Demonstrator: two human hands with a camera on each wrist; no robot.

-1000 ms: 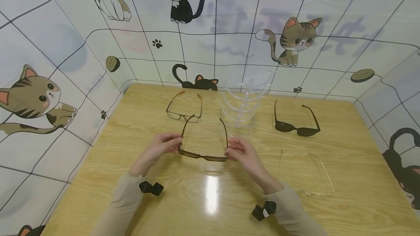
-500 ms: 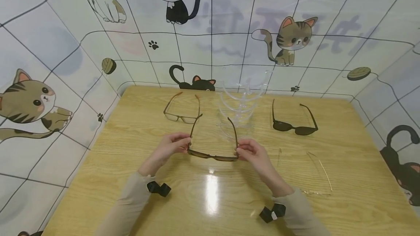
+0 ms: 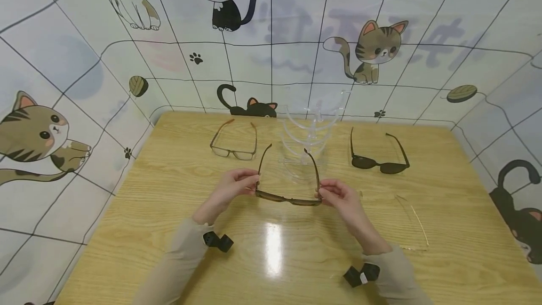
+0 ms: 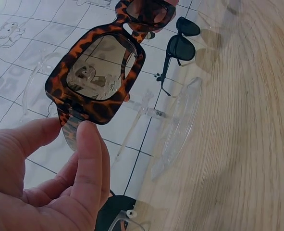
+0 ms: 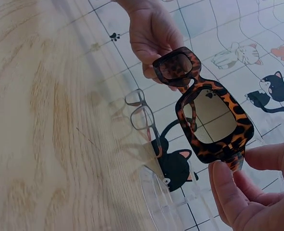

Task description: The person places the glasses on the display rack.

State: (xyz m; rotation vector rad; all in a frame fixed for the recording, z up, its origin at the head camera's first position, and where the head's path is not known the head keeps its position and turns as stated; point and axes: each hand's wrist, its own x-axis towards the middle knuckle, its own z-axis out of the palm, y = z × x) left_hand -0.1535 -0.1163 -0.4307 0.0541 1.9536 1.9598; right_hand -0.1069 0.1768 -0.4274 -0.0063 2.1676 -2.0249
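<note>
Both hands hold a pair of tortoiseshell sunglasses (image 3: 288, 200) above the table, its temples pointing away toward a clear stand (image 3: 312, 138). The left hand (image 3: 228, 192) pinches the left hinge area between thumb and fingers; the right hand (image 3: 345, 204) pinches the right one. In the left wrist view the brown-spotted frame (image 4: 97, 110) rises from the left hand's fingertips (image 4: 88, 137). The right wrist view shows the frame (image 5: 240, 115) gripped by the right hand (image 5: 252, 192), with the left hand (image 5: 154, 36) at its far end.
Thin-rimmed glasses (image 3: 233, 153) lie at the back left of the wooden table (image 3: 169, 168). Black sunglasses (image 3: 378, 164) lie at the back right, and faint gold-framed glasses (image 3: 419, 222) nearer on the right. A cat-patterned backdrop (image 3: 296, 60) stands behind.
Both hands and the tortoiseshell sunglasses have moved to the right, and the temples now overlap the lower part of the clear stand. The grip looks the same. The head view has shifted slightly.
</note>
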